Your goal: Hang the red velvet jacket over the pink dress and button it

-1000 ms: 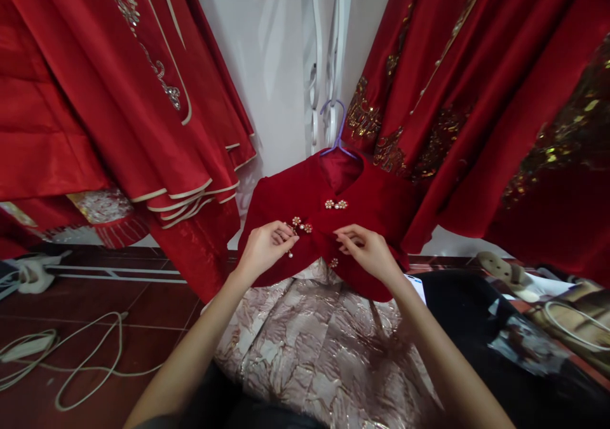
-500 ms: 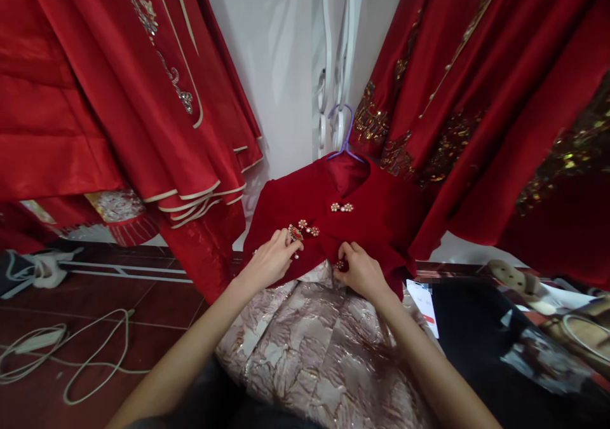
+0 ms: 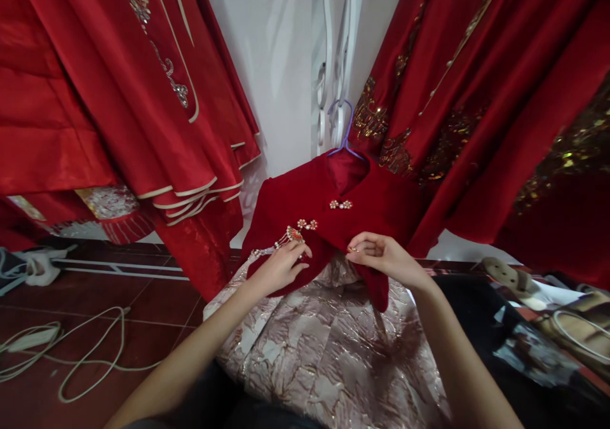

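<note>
A dark red velvet jacket (image 3: 295, 194) hangs on a purple hanger (image 3: 344, 140). Two jewelled floral clasps with pearls, an upper clasp (image 3: 340, 204) and a lower clasp (image 3: 307, 224), sit on its front. My left hand (image 3: 281, 267) lies against the jacket's lower left front, thumb and fingers apart, just below a fan-shaped brooch (image 3: 295, 234) with a beaded strand. Pinched in my right hand (image 3: 379, 257) is the jacket's right front edge, where a small gold clasp (image 3: 352, 250) shows partly between the fingertips. Beneath lies a pinkish brocade garment (image 3: 328, 346) with a metallic sheen.
Red embroidered garments (image 3: 190, 130) hang on the left, and red sequined garments (image 3: 457, 130) on the right. A white wall (image 3: 267, 54) stands behind. A pale cable (image 3: 95, 346) loops over the tiled floor. Shoes (image 3: 509, 276) and a clear plastic bag (image 3: 538, 353) lie at right.
My right hand has lifted the jacket's right edge up and to the right, widening the gap at the hem. My left fingers have come off the fan brooch and slid slightly down.
</note>
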